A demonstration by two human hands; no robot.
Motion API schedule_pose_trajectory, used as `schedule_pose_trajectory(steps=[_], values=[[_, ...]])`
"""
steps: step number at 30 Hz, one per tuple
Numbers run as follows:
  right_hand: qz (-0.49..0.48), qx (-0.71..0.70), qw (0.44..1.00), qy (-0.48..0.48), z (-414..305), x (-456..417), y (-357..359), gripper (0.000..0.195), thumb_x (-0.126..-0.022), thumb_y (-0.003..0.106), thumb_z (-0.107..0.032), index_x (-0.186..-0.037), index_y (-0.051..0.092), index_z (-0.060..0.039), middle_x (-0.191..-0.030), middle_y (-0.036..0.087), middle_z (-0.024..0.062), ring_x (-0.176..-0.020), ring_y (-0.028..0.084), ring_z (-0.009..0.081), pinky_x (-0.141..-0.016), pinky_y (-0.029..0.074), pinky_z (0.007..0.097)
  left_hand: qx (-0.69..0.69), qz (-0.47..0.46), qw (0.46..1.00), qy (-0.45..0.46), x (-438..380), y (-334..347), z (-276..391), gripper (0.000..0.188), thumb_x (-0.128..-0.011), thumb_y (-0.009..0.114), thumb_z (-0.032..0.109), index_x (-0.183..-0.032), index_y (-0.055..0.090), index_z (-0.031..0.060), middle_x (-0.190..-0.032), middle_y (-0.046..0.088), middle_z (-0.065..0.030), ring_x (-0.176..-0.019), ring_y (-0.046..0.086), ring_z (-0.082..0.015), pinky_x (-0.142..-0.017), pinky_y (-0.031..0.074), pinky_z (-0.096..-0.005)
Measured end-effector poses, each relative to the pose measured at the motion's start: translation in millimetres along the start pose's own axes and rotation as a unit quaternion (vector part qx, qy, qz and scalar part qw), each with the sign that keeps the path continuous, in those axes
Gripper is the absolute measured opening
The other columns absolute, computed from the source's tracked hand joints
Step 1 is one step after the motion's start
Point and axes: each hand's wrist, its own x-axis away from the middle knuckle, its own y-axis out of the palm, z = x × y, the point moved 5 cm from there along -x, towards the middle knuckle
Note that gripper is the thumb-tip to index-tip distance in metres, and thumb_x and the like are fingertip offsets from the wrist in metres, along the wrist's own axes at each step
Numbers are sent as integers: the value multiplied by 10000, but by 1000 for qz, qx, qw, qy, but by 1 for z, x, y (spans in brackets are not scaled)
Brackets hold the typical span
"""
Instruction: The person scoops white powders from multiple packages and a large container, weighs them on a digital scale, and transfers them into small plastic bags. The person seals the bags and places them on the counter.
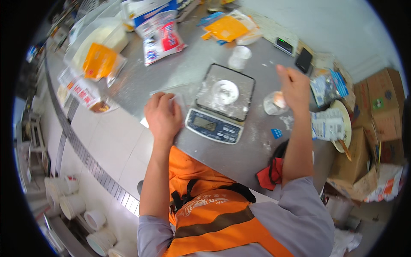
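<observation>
My left hand (163, 116) rests at the steel table's front edge with fingers curled over a clear plastic bag (179, 93). Whether it grips the plastic is hidden. Just right of it stands a digital kitchen scale (213, 126) with a dark square platform. On that platform sits a small white cup (225, 92) with white powder in it. My right hand (294, 88) is raised, fingers curled, beside a clear plastic cup (272, 104). Its fingers partly overlap the cup, and I cannot tell whether they hold anything.
Behind the scale stand white cups (240, 57) and orange packets (229, 28). A printed white bag (162, 37) and a bin of white powder (96, 37) are at the back left. On the right are a phone (303, 60), a bowl (345, 128) and cardboard boxes (380, 106).
</observation>
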Motion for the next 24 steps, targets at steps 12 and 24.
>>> schedule_pose_trajectory(steps=[12, 24], values=[[32, -30, 998, 36, -5, 1, -1, 402, -954, 713, -443, -888, 754, -48, -570, 609, 47, -500, 540, 145, -493, 416, 308, -34, -23, 999, 12, 3, 9, -1, 177, -832, 694, 82, -1004, 733, 69, -1080, 682, -98, -955, 645, -308, -869, 504, -422], [214, -160, 960, -78, -69, 10, -66, 240, -941, 759, -279, -871, 739, -51, -569, 596, 8, -484, 514, 85, -466, 377, 270, -17, -27, 999, 12, 5, 5, -2, 188, -836, 699, 83, -1021, 731, 66, -1097, 681, -107, -1026, 641, -320, -901, 481, -433]])
